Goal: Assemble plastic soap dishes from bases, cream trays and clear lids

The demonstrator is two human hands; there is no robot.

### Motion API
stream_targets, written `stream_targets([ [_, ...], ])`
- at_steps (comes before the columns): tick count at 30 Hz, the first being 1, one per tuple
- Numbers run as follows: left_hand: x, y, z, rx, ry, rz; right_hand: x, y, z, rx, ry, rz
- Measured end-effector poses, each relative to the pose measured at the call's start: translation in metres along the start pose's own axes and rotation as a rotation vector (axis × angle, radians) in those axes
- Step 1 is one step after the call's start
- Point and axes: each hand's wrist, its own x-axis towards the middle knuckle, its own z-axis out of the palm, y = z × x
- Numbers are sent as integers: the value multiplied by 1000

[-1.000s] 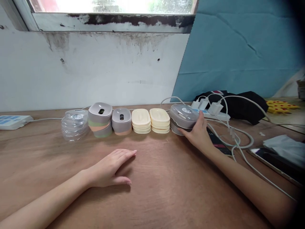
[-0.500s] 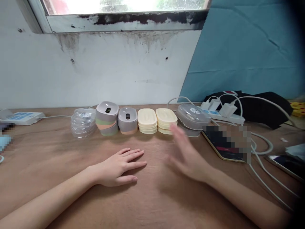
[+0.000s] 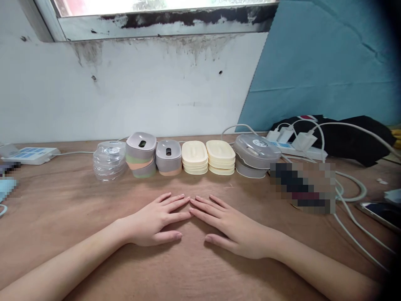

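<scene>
My left hand lies palm down on the wooden table, fingers stretched and apart, holding nothing. Opposite it, my right hand rests flat in the same way, its fingertips meeting or nearly meeting the left ones. Behind the hands runs a row of plastic parts: clear lids in a stack, grey boxes with a slot piled with green and orange ones, and a shorter grey pile. Two stacks of cream lids follow, then packed grey containers with a round label.
A power strip with white chargers and trailing cables sits at the right, near a black cloth. A blurred-out phone-like object and another phone lie there. Another power strip is at the left.
My right hand has come down from near the cream lids and now lies flat beside the left. My left hand has stayed put. The view has shifted slightly.
</scene>
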Motion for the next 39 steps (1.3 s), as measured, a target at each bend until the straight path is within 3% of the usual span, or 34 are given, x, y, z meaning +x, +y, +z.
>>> stream_targets([
  [22,0,0,0,77,-68,-37,0,-2,-1,-33,-18,-2],
  [28,0,-3,3,84,-40,-185,-2,0,0,-72,2,107],
  [35,-1,-6,3,117,-65,-231,-4,2,-3,-77,-12,27],
  [39,-1,2,4,111,-73,-239,-3,7,-4,-76,-12,5],
])
